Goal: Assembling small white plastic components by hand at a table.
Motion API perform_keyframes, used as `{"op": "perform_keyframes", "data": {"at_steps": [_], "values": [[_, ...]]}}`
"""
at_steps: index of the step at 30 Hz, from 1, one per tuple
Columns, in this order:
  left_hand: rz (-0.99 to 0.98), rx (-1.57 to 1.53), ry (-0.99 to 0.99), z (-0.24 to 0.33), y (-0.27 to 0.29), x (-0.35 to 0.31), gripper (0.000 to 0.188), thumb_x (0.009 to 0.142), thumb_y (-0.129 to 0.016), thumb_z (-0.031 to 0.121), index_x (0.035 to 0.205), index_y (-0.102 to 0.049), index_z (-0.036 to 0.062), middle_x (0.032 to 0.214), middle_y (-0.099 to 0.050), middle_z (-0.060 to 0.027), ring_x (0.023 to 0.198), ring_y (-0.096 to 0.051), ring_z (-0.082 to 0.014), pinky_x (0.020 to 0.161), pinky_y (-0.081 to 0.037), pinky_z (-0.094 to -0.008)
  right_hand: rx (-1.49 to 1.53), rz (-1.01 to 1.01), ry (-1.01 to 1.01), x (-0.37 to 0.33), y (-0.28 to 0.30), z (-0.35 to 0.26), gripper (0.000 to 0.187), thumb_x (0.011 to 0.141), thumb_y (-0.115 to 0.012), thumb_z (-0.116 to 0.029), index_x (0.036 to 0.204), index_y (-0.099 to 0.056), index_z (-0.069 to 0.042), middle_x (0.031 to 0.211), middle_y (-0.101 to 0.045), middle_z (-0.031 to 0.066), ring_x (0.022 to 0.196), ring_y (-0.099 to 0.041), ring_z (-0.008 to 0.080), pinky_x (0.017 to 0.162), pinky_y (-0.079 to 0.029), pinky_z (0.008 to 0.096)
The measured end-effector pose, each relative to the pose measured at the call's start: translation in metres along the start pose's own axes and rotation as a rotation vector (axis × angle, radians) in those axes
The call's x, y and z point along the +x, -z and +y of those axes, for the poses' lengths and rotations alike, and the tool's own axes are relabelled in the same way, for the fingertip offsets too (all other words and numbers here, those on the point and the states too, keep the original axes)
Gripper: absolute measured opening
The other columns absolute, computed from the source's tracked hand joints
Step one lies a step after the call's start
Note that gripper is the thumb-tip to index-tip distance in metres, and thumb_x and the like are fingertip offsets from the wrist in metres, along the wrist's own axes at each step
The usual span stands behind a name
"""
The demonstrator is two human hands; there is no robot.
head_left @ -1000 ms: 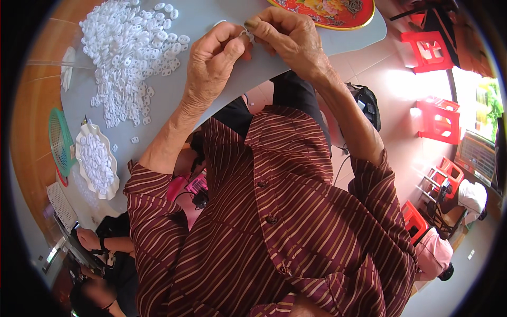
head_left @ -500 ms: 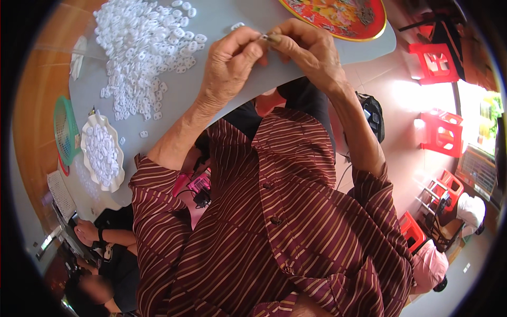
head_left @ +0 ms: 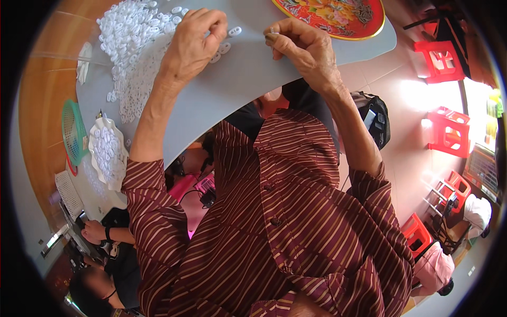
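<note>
My left hand [head_left: 195, 45] is over the right side of a large pile of small white oval plastic pieces [head_left: 132, 31], back of the hand up. Its fingers are curled, and the fingertips and anything in them are hidden. Beside it lie a few loose white pieces [head_left: 235, 31] with holes. My right hand [head_left: 309, 50] is held above the table's near edge, thumb and forefinger pinched on a tiny pale piece [head_left: 274, 30], too small to name. Just beyond that hand is a red floral tray [head_left: 377, 29] with small metal pins scattered in it.
On the left of the grey table [head_left: 222, 92] stand a white scalloped dish [head_left: 124, 164] of white pieces and a green basket [head_left: 74, 132]. Another person's hand [head_left: 94, 232] is at lower left. Red stools [head_left: 449, 132] and a black bag [head_left: 377, 121] are at right.
My hands were together at a small piece. They have parted: my left hand has moved left to the white pile, while my right hand stays near the same place.
</note>
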State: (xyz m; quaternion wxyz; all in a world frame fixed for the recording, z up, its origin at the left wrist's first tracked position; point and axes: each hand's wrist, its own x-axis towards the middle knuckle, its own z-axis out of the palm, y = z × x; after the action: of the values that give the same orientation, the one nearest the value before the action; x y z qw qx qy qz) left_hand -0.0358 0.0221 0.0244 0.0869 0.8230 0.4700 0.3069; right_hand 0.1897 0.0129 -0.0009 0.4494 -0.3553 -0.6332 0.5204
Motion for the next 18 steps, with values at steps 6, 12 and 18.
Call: {"op": "perform_keyframes", "data": {"at_steps": [6,12,18], "values": [[-0.065,0.094,-0.116,-0.013,-0.023,0.006,0.013,0.079,-0.062,0.005,0.090,-0.056,0.0012,0.075,-0.048,-0.0114,0.076,-0.048,-0.0290,0.071,-0.042,-0.0362,0.005,0.009,0.020,-0.001,-0.002,0.006,0.019,0.087,-0.067,-0.020,0.093,-0.068,-0.001,0.072,-0.061,-0.0006,0.065,-0.054,0.0055,0.061,-0.047,0.0209],[-0.159,-0.587,0.658,0.020,-0.012,0.002,0.012,0.088,-0.060,0.012,0.096,-0.063,0.0042,0.080,-0.059,-0.0018,0.074,-0.055,-0.0114,0.067,-0.045,-0.0272,0.131,0.034,0.021,-0.003,0.001,0.009,0.018,0.087,-0.067,-0.018,0.096,-0.069,-0.003,0.073,-0.061,-0.0017,0.066,-0.053,0.0042,0.061,-0.047,0.0198],[-0.048,-0.632,0.472,0.032,-0.018,-0.002,0.017,0.090,-0.057,0.012,0.101,-0.063,0.0012,0.085,-0.061,0.0005,0.082,-0.056,-0.0060,0.072,-0.044,-0.0183,0.111,0.056,0.064,-0.003,0.001,0.010,0.019,0.089,-0.065,-0.017,0.100,-0.067,-0.002,0.076,-0.063,-0.0003,0.067,-0.056,0.0055,0.064,-0.049,0.0206]]}}
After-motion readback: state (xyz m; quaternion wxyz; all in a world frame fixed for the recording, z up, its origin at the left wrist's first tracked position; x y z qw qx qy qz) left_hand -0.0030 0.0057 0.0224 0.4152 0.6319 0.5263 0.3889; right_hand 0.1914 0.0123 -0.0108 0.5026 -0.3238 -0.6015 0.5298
